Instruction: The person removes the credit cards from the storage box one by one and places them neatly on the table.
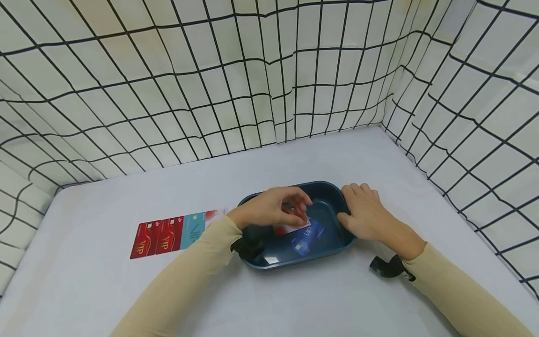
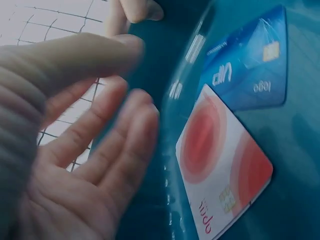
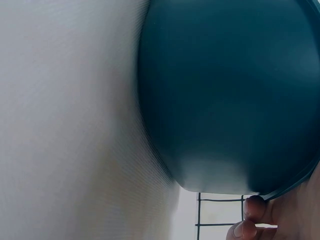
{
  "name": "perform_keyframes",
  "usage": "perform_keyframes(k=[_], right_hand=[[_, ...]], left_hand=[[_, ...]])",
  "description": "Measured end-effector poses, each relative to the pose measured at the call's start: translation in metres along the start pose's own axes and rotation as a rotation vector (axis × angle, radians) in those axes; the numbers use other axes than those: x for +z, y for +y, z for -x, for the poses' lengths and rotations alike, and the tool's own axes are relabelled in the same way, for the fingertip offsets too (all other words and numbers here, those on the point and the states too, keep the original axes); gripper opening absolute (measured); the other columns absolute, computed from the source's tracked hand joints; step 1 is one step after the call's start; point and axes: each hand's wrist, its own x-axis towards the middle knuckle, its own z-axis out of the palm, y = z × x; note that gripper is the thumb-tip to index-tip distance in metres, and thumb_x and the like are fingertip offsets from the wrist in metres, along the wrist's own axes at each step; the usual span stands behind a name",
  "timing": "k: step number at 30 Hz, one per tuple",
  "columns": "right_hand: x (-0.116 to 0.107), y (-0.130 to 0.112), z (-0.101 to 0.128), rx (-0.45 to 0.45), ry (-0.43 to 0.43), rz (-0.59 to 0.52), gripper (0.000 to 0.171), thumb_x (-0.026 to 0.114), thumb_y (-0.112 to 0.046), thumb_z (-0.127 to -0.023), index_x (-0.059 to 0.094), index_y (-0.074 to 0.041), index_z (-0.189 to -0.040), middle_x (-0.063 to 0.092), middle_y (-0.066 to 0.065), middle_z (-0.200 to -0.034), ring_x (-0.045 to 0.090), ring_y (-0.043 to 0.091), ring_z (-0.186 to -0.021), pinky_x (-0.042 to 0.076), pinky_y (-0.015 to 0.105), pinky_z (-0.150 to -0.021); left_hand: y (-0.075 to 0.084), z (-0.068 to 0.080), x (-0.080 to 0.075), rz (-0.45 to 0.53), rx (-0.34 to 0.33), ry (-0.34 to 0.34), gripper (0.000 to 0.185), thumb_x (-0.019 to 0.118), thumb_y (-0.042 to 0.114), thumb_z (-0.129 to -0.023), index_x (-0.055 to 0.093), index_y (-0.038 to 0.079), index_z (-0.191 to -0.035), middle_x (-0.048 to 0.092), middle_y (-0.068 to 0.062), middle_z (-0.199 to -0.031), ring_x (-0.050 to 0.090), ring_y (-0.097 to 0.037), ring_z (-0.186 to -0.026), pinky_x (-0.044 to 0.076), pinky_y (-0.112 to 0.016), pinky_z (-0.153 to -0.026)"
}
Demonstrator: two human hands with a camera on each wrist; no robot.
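Observation:
A dark blue oval tray (image 1: 324, 191) stands on the white table. Inside it lie a red-and-white card (image 1: 294, 228) and a blue VIP card (image 1: 307, 239). My left hand (image 1: 301, 213) hovers over the red-and-white card with loosely bent fingers. The left wrist view shows that hand (image 2: 135, 75) empty, its fingers apart from the card (image 2: 220, 160), with the blue card (image 2: 250, 65) beyond. My right hand (image 1: 353, 206) grips the tray's right rim, thumb inside. In the right wrist view its fingertips (image 3: 255, 215) hook the rim of the tray (image 3: 225, 100).
A row of several cards (image 1: 177, 232), two red, one teal and one pale, lies flat on the table left of the tray. Grid-patterned cloth walls (image 1: 252, 70) close in the back and both sides. The white tablecloth (image 1: 337, 299) stretches toward me.

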Motion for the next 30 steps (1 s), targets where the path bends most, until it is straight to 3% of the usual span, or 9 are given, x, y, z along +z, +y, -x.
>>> perform_keyframes(k=[7, 11, 30], right_hand=[[0.0, 0.0, 0.0, 0.012, -0.001, 0.007, 0.033, 0.059, -0.026, -0.087, 0.054, -0.002, -0.109, 0.055, 0.013, -0.1, 0.042, 0.031, -0.094, 0.029, 0.04, -0.075], [0.0, 0.0, 0.0, 0.011, -0.002, 0.004, 0.033, 0.059, -0.026, -0.087, 0.053, -0.002, -0.11, 0.055, 0.013, -0.1, 0.042, 0.03, -0.094, 0.029, 0.04, -0.075], [0.001, 0.001, -0.001, 0.016, 0.003, 0.015, 0.036, 0.059, -0.026, -0.087, 0.055, -0.001, -0.114, 0.058, 0.014, -0.103, 0.044, 0.031, -0.095, 0.032, 0.041, -0.076]], left_hand=[[-0.013, -0.004, 0.0, -0.038, -0.005, -0.082, 0.05, 0.077, 0.012, -0.092, 0.058, 0.009, -0.138, 0.068, -0.007, -0.125, 0.066, -0.017, -0.114, 0.056, -0.028, -0.103], [-0.017, -0.005, -0.001, -0.076, -0.02, -0.094, 0.053, 0.079, 0.012, -0.09, 0.057, 0.011, -0.139, 0.066, -0.007, -0.13, 0.064, -0.018, -0.12, 0.055, -0.029, -0.105], [-0.019, -0.004, -0.002, -0.131, -0.053, -0.042, 0.051, 0.079, 0.012, -0.09, 0.059, 0.011, -0.137, 0.068, -0.006, -0.13, 0.065, -0.02, -0.123, 0.056, -0.031, -0.106]])
